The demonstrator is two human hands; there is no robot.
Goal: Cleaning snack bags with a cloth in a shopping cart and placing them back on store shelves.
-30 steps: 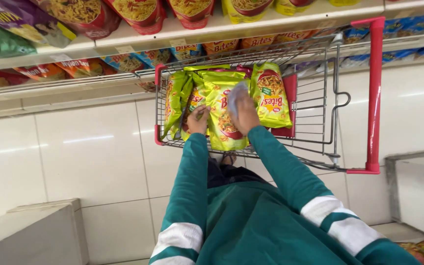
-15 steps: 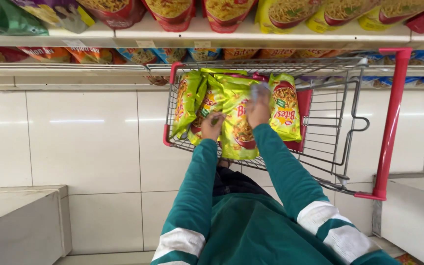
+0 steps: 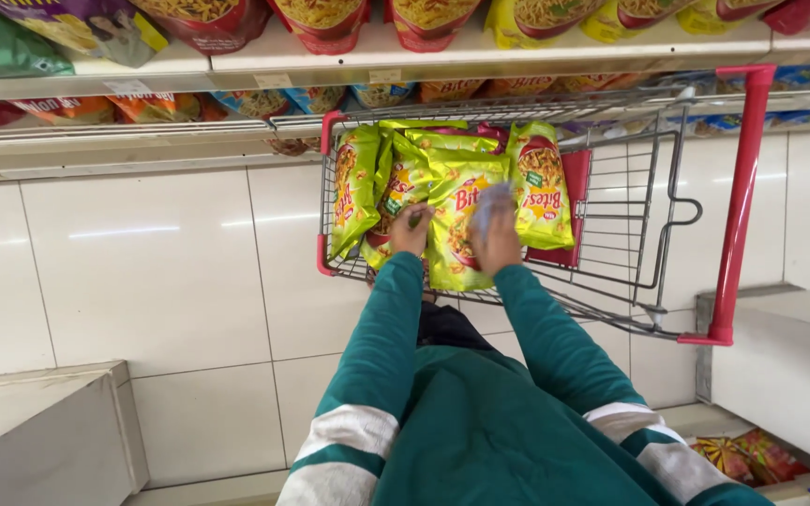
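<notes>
White tiled floor (image 3: 142, 262) fills most of the view; shelves (image 3: 424, 61) of snack bags run above both hands, at the far end of the reach. Wire shopping cart (image 3: 630, 234) with red handle (image 3: 741, 197) sits right under the hands, its handle off to the right of the right hand.

Yellow-green snack packets (image 3: 457, 211) stand packed in the cart, touching each other. Compared with a second ago, view has shifted so the cart sits more centred; both arms stay stretched into the basket on the same packets, so the handling of the packets looks ongoing, nothing lifted out.

Left hand (image 3: 412, 230): fingers curled on the lower edge of a packet, seems to grip it, between the leftmost packet (image 3: 356, 187) and the middle one. Right hand (image 3: 496, 234): motion-blurred, lying over the front of the middle packet; cannot tell whether it is closed on it or just pressing. Another packet (image 3: 538, 183) stands just right of the right hand.
</notes>
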